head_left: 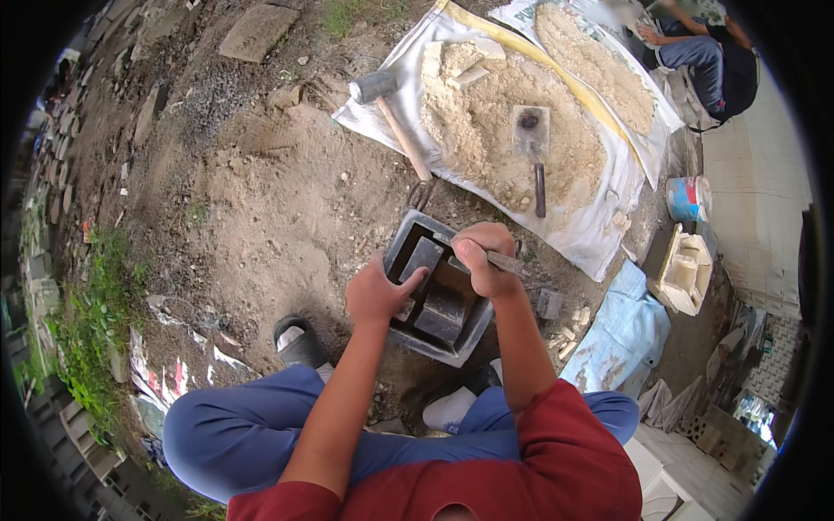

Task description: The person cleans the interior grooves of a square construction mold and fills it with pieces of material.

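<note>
A grey metal block mould [472, 337] sits on the ground between my feet, with dark rectangular cores [441, 313] inside its walls. My left hand [379, 290] holds its left wall, thumb reaching inward over the rim. Closed in a fist above the far right side, my right hand [486, 259] grips a narrow flat metal tool [506, 262]. One end of that tool reaches over the mould's far inner edge. Whether its tip touches the contents is hard to see.
Beyond the mould lies a white sack sheet [556, 230] with a sandy heap [486, 113] and a trowel [532, 139]. A mallet [401, 130] rests at its left edge. To the right are a cast hollow block [686, 273], a bucket [688, 199] and blue sheeting [615, 326]. Another person [708, 65] sits far right.
</note>
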A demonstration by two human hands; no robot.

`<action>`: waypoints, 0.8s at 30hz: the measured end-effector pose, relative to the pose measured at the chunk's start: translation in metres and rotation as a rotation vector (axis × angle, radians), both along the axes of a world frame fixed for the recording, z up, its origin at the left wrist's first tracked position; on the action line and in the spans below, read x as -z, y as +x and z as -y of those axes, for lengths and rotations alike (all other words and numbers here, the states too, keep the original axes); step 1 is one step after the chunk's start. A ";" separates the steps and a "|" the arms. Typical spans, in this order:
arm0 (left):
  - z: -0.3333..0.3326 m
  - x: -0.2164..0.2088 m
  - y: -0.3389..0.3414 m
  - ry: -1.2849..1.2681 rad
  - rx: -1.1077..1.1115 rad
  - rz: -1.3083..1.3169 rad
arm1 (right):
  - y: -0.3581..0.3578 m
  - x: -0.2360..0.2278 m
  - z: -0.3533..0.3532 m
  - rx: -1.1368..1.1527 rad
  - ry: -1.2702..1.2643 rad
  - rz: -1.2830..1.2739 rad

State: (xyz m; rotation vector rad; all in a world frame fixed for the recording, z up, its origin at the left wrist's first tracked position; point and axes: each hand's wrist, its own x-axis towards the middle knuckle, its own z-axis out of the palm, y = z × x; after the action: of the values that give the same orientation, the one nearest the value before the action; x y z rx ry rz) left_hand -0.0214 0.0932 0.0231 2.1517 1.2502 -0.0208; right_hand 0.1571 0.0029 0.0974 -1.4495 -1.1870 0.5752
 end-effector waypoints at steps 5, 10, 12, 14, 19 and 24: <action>-0.001 -0.003 -0.009 -0.001 -0.006 -0.012 | -0.004 0.018 -0.019 0.075 -0.043 -0.089; 0.002 -0.001 -0.001 0.010 0.036 0.045 | -0.001 0.012 -0.015 0.060 0.038 -0.121; 0.002 -0.003 -0.002 -0.025 0.049 0.007 | -0.003 0.036 -0.024 0.130 0.028 -0.065; -0.001 -0.004 -0.007 -0.056 0.053 -0.036 | -0.006 0.024 -0.035 0.070 -0.102 -0.203; 0.000 -0.004 -0.003 -0.019 0.043 0.025 | -0.005 0.020 -0.030 0.083 0.005 -0.072; -0.002 -0.005 -0.012 -0.066 0.047 -0.001 | -0.006 0.024 -0.039 0.045 -0.098 -0.179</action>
State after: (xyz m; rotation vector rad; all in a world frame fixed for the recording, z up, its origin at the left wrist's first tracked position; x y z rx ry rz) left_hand -0.0332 0.0956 0.0284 2.1247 1.1827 -0.0816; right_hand 0.1512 0.0417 0.0739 -1.4705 -0.9949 0.7253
